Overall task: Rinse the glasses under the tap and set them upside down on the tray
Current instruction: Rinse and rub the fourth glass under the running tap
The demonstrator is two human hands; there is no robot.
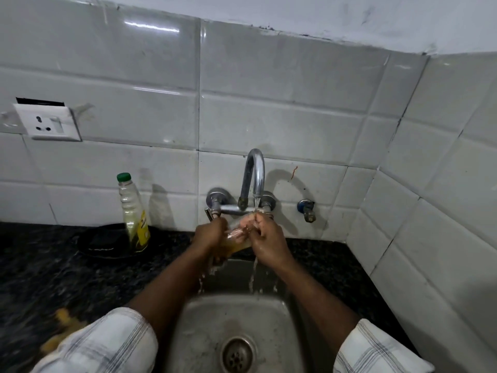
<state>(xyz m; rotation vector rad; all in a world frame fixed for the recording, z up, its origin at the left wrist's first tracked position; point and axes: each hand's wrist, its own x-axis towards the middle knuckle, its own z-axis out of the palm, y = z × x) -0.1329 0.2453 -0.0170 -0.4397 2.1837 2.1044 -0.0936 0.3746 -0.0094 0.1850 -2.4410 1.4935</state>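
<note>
A clear glass is tilted between both hands under the chrome tap, whose water runs onto it and spills down into the steel sink. My left hand grips the glass's lower end. Gripping near its rim is my right hand, with the fingers reaching into its mouth. Most of the glass is hidden by the hands. No tray is in view.
A plastic bottle with a green cap stands on the dark stone counter left of the sink, beside a dark round dish. A yellow blurred thing lies at the counter's front left. A wall socket sits on the tiles.
</note>
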